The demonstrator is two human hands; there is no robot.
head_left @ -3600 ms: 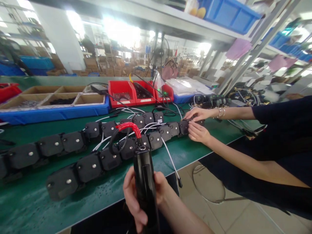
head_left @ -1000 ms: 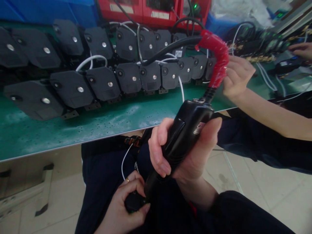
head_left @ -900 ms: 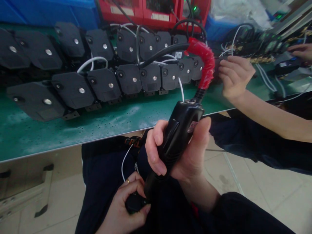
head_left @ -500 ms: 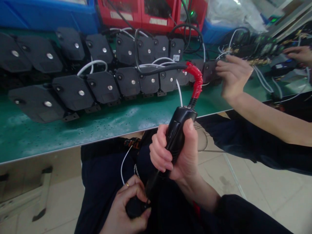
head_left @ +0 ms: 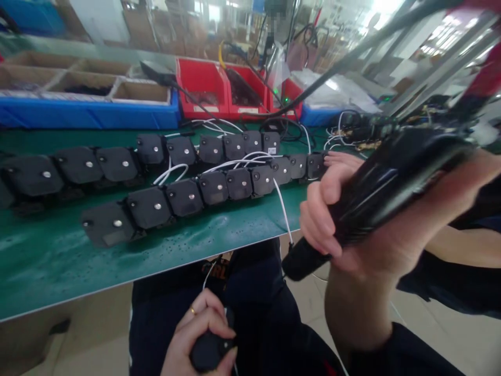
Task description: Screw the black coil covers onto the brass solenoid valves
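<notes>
My right hand [head_left: 376,261] is wrapped round a black electric screwdriver [head_left: 391,183], raised at the right above the table's front edge. The tool's narrower nose points down and left, and red wrapping covers its cable end at the upper right. Over my lap, my left hand [head_left: 195,329] grips a small black housing [head_left: 207,352] between thumb and bent fingers. A small silver dot, like a screw head, shows on the housing near the thumb. The screwdriver is well apart from this housing.
Rows of black housings [head_left: 150,207] with white cables stand on the green table [head_left: 66,271]. Behind them are red bins [head_left: 203,86] and a blue tray [head_left: 94,114] with cardboard compartments. A co-worker's hand [head_left: 344,158] reaches in at the right, partly hidden by the screwdriver.
My right hand has lifted the screwdriver up and right, away from the housing in my left hand. The view has tilted up, showing more of the room behind the table.
</notes>
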